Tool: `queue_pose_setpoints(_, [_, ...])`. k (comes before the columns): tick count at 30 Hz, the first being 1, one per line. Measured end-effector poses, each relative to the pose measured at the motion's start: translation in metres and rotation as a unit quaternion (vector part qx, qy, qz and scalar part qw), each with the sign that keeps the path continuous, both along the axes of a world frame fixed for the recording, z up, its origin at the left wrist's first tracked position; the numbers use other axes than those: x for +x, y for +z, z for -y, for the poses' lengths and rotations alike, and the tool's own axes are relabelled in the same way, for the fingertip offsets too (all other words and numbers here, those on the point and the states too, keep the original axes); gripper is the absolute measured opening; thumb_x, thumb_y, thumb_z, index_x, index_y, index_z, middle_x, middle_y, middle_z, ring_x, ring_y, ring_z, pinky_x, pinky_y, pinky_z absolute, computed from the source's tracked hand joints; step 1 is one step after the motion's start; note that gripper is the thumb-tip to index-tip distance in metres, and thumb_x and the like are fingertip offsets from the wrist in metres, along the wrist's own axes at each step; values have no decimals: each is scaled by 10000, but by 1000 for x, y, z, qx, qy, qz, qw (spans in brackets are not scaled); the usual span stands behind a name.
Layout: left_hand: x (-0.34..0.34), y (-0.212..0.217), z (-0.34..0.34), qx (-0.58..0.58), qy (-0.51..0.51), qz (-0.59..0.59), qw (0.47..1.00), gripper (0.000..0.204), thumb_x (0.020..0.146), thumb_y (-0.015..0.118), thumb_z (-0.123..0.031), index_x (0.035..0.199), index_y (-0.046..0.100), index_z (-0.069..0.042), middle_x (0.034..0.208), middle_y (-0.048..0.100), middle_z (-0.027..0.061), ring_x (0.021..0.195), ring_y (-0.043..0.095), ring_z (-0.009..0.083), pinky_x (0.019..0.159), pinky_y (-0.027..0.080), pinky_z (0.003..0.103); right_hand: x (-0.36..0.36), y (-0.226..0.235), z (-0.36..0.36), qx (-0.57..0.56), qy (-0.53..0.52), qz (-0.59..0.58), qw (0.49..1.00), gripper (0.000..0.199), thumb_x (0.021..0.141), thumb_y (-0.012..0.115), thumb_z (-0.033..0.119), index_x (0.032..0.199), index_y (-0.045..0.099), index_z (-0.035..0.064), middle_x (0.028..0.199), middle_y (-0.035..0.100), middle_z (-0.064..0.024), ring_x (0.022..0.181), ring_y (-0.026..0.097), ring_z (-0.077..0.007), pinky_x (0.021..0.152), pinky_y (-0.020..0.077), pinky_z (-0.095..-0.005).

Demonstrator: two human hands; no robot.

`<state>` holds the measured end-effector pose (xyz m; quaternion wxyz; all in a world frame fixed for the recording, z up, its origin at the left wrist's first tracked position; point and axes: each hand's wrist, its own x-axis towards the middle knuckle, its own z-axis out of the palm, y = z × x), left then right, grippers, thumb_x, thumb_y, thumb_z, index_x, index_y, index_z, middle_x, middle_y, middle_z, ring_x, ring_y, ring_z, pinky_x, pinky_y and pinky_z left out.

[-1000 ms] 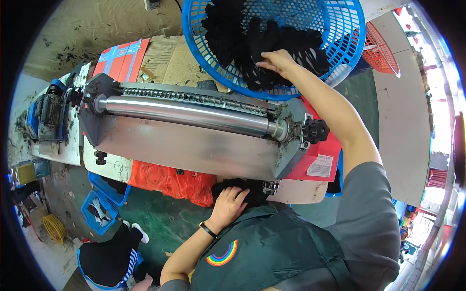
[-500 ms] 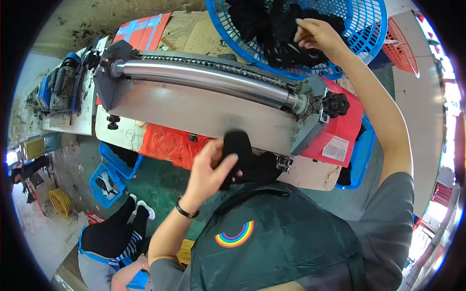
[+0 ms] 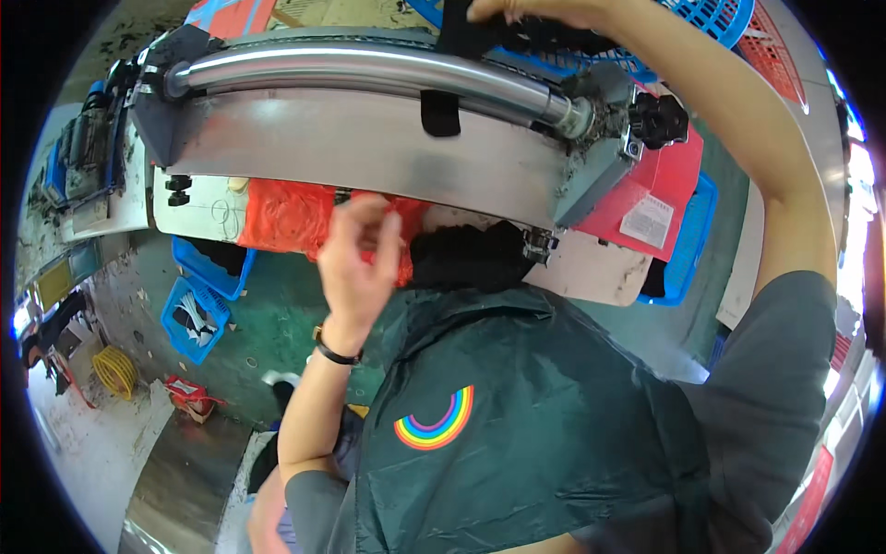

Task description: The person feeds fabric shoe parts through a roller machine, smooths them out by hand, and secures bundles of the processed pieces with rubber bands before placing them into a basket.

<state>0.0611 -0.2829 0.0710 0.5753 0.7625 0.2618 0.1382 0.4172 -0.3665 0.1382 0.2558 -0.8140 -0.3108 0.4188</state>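
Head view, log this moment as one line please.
left hand: raised, empty, before orange cloth | right hand: holds black fabric strip over roller | blue basket: behind machine

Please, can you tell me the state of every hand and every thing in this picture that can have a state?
Left hand: raised, fingers loosely curled, holding nothing.
Right hand: at the top edge, gripping a black cloth piece.
Black cloth piece: draped over the metal roller.
Blue basket: holds dark cloth.
Small blue crate: on the floor, holding small items.
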Motion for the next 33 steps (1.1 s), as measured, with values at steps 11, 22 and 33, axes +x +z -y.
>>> queue_pose_setpoints(11, [-36,-94,68,263,-369,66,889,468,705,769,-147,1148,629,-91,1008,572,79,912,571,266,778,450,388,64,69,20,310,-49,626,714,177,763,612,80,924,672,37,911,682,-182,868,666,-358,781,529,-389])
queue_pose_setpoints(22, [-38,-100,74,295,-338,67,891,329,744,740,-176,1051,643,-107,897,558,39,860,569,224,727,428,346,80,-74,77,59,57,518,852,294,845,681,289,1056,645,88,1078,624,-91,1086,587,-303,878,521,-426])
queue_pose_setpoints(33, [-14,25,-8,24,-277,-89,956,138,899,696,-119,954,619,-19,722,595,90,640,643,183,595,512,319,58,17,113,136,-9,317,939,239,932,643,217,1022,689,1,988,708,-52,886,653,-124,824,521,-280])
